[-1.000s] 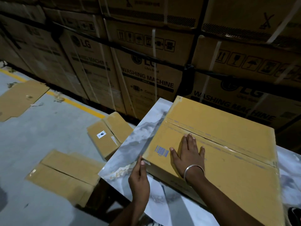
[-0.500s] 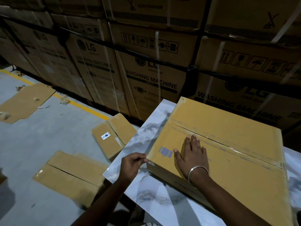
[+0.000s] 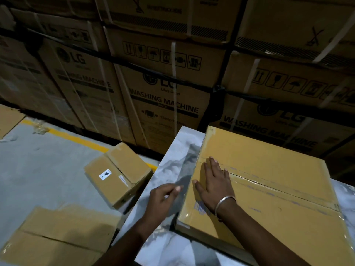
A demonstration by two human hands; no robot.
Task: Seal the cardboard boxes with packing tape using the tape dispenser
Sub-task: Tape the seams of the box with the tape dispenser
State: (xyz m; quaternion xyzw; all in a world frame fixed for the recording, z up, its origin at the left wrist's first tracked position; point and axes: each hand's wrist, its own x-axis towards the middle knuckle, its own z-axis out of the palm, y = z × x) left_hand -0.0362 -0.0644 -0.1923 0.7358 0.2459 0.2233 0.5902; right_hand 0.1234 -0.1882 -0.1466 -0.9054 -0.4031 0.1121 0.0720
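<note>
A large brown cardboard box [image 3: 269, 164] lies on a white marbled table [image 3: 178, 150]. Its top flaps are closed, and clear packing tape [image 3: 278, 191] runs along the centre seam. My right hand [image 3: 215, 183], with a metal bangle on the wrist, presses flat on the box top at the left end of the seam, next to a barcode label [image 3: 199, 207]. Just left of the box's near corner, my left hand [image 3: 165, 196] hovers over the table with loosely bent fingers and holds nothing. No tape dispenser is in view.
A smaller box [image 3: 115, 173] with a fragile sticker sits on the grey floor left of the table, and another box [image 3: 63, 233] lies nearer. Stacked washing machine cartons [image 3: 163, 93] form a wall behind. A yellow line [image 3: 76, 139] runs along the floor.
My right hand has slid forward along the box top to the left end of the seam. My left hand has let go of the box's near corner and drifted slightly away.
</note>
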